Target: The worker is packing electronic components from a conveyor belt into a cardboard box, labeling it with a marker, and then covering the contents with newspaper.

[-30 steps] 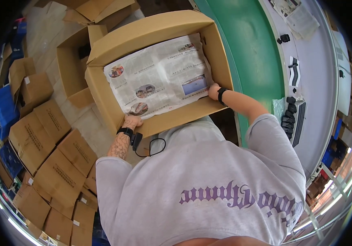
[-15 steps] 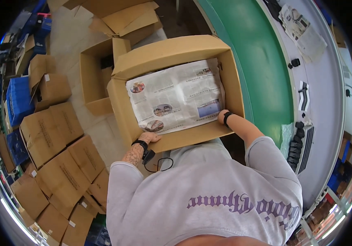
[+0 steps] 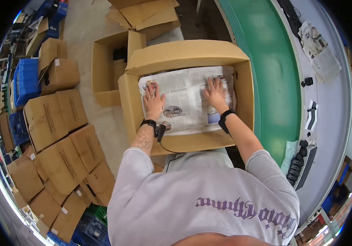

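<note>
An open cardboard box (image 3: 192, 53) stands directly before me, its far flap raised. Inside it a sheet of newspaper (image 3: 186, 96) lies spread across the contents, covering whatever is beneath. My left hand (image 3: 154, 102) rests on the paper's left part, palm down, fingers spread. On the right part my right hand (image 3: 216, 95) presses down the same way, fingers apart and stretched toward the far side. A dark band circles each wrist, and the left one has a small black device (image 3: 160, 132) with a cable attached.
A green conveyor belt (image 3: 274, 82) runs along the box's right side. Beyond it, a pale worktop (image 3: 319, 119) carries newspaper (image 3: 321, 53) and a row of black parts (image 3: 296, 164). Another open carton (image 3: 102, 65) stands behind left; stacked cartons (image 3: 55, 119) and a blue crate (image 3: 26, 82) line the left.
Both hands have moved from the box's near edge and corner onto the newspaper, farther from me, with fingers spread out. The view has shifted slightly, so the surroundings appear displaced rightward.
</note>
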Tool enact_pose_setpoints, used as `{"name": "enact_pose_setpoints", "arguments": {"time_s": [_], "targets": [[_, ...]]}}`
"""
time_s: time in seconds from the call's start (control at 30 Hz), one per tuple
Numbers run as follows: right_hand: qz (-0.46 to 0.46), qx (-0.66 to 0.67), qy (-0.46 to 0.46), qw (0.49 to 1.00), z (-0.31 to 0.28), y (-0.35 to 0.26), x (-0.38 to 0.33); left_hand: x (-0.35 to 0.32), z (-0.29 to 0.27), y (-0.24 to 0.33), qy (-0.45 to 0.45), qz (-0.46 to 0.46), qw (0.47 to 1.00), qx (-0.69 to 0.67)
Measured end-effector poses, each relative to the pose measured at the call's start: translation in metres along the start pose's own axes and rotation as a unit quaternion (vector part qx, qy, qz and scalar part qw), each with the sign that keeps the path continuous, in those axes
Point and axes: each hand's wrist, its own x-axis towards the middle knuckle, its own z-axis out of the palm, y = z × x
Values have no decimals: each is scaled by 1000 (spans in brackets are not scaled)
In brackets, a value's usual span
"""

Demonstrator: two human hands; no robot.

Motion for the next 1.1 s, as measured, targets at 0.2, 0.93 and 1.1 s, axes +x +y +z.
{"name": "enact_pose_setpoints", "arguments": {"time_s": [0.2,0.93,1.1], "targets": [[125,-44,-38,991,28,4,4,21,22,1,9,-48,998,-39],[40,-107,9,993,-1,5,-23,53,-8,-32,206,-30,954,-214],[125,-85,-334,930,-36,13,-49,-11,-11,-9,-250,70,958,-122]]}}
